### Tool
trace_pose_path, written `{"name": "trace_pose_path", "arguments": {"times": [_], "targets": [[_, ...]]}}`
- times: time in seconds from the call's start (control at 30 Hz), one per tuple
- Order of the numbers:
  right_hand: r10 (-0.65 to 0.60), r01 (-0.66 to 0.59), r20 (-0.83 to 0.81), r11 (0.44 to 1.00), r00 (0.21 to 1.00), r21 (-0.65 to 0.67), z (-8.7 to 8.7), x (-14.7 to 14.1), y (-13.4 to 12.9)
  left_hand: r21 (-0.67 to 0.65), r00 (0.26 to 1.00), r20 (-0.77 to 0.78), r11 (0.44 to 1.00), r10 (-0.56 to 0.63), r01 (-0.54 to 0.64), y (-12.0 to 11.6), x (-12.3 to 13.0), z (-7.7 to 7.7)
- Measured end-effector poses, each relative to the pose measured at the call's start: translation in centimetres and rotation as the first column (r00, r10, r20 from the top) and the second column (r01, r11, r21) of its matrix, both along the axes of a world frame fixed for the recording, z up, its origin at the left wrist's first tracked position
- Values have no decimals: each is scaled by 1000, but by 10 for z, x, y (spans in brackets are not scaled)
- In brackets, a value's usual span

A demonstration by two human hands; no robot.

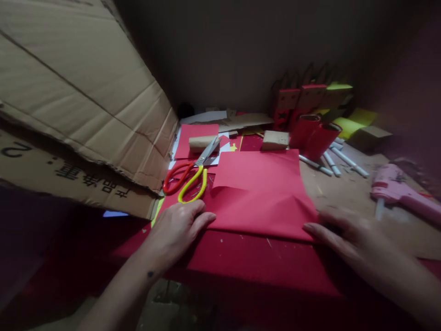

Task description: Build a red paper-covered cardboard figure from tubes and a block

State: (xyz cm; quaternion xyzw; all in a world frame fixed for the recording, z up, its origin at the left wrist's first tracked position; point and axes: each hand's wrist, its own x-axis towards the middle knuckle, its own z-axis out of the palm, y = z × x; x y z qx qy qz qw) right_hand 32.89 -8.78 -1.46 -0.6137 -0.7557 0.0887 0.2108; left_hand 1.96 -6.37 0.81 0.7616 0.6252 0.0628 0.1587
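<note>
"Thumb and curled fingers of the left hand [181, 223] pinch the near left corner of a creased red paper sheet [260, 184]; the thumb of the right hand [347, 234] rests on its near right corner."

"Is the right hand pinching too?"

"Its fingers are curled, blurred and in shadow — whether they close beneath the edge, I cannot tell."

"And where does the sheet lie?"

"Flat in the middle of the red-covered table [241, 257], rumpled toward its near side."

"What surrounds it?"

"At left, metal scissors with red and yellow handles [202, 161], blades parted, before a brown cardboard tube [199, 144]. Far right, two upright red tubes [320, 140] near scattered white sticks [347, 159]; at right, a pink glue gun [392, 186] on brown cardboard. A large brown cardboard box [103, 92] looms along the left."
</note>
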Motion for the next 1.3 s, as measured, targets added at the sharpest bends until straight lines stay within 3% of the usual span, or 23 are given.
{"name": "trace_pose_path", "arguments": {"times": [0.17, 0.57, 0.83, 1.1, 1.3], "targets": [[-4, 6, 16, 990, 1000, -141, 3, -2, -1, 14, 1000, -17, 1000, -11, 11, 2, -3, -6], [-2, 12, 66, 988, 998, -154, 10, -5, 0, 14, 999, -45, 1000, -18, 18, 2, -4, -9], [-17, 49, 134, 970, 991, -237, 16, -10, 2, 18, 995, -98, 1000, -14, 15, 0, -3, -11], [-7, 23, 109, 988, 994, -151, 10, -6, 1, 63, 997, -79, 998, -14, 19, 0, -6, -14], [18, -13, 45, 994, 999, -106, 2, 0, 1, 66, 999, -36, 998, -17, 20, -1, -1, -6]]}}
